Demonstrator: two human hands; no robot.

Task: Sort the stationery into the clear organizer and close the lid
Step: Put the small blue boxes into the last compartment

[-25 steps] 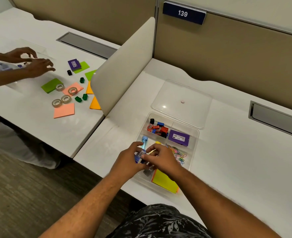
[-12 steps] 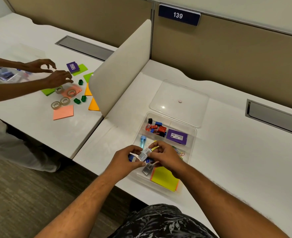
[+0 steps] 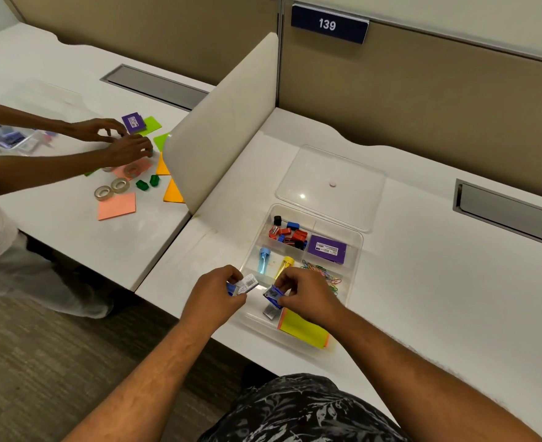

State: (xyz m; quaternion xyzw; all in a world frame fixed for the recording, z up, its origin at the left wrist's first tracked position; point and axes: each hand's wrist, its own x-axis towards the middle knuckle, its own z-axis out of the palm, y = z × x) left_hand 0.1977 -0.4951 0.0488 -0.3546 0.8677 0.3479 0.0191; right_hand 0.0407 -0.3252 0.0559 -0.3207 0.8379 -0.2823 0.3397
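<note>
Item: clear organizer [image 3: 355, 247], centre frame on the worktop [image 3: 438, 298]; lid [image 3: 330, 167] lies off, just behind it.

I read sorting as the step in hand: my left hand [image 3: 213, 298] fingers pinch a small barcoded packet [image 3: 247, 283], my right hand [image 3: 308, 295] fingers pinch a blue packet [image 3: 273, 295], both over the near-left compartment.

Next: set both in, then fetch the lid.

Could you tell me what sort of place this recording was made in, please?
Most likely an open-plan office: white desks are split by a cream divider panel and backed by tan partition walls, one bearing a dark blue sign reading 139, and grey cable-tray slots are set into the desktops.
</note>
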